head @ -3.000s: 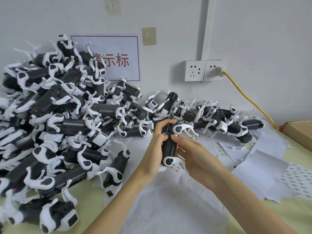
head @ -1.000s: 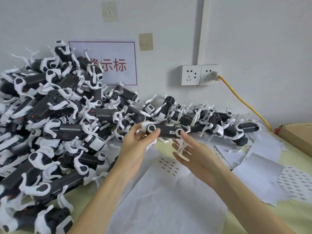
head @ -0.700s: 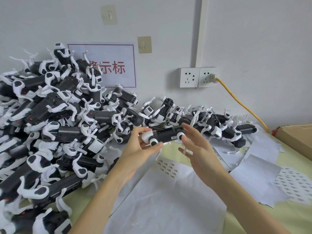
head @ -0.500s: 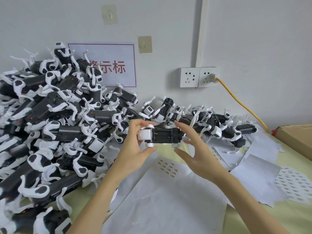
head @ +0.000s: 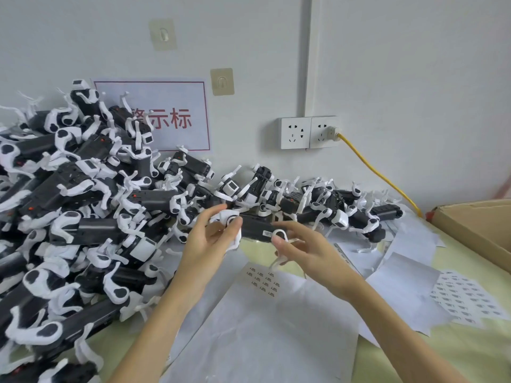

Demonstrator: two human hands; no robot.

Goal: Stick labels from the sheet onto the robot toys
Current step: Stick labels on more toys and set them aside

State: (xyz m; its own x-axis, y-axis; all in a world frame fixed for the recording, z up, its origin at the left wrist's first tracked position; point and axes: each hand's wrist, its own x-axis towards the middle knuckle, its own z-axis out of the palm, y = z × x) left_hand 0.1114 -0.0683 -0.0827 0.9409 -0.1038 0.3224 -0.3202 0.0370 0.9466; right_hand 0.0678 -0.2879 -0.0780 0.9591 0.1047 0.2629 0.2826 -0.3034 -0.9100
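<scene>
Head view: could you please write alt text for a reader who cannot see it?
Two hands hold a black-and-white robot toy level above a label sheet on a table; the left hand grips one end, the right hand the other. A heap of toys fills the left.
</scene>
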